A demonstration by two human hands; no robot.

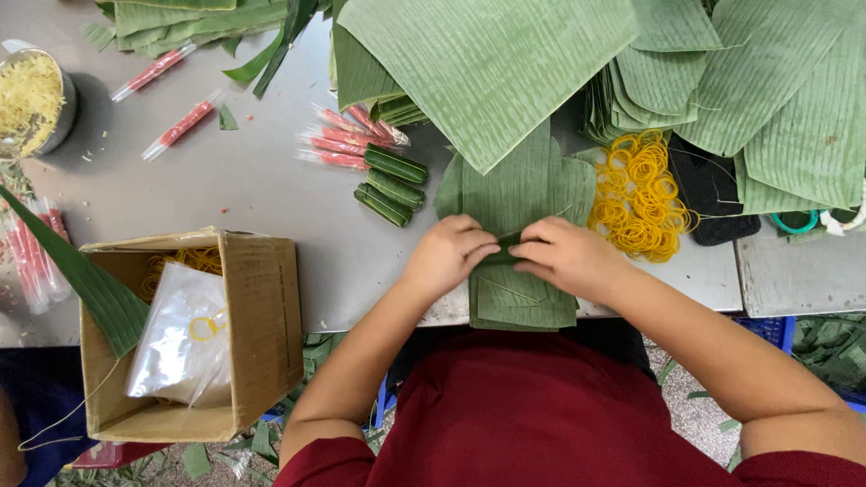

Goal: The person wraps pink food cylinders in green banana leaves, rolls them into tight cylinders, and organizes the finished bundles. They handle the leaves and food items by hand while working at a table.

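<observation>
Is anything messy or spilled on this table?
A little. Yellow shreds lie scattered on the metal table beside the metal bowl. One long leaf strip hangs crookedly over the cardboard box. The rubber bands sit in a loose pile.

Whatever sits inside the folded leaf strip [505, 249] stays hidden under the fingertips of the left hand [448, 253] and the right hand [570, 257]. Far left of the grip, the metal bowl [56, 108] is cut by the picture's edge. Right of the grip, the green ring [795, 223] lies half under leaves.
</observation>
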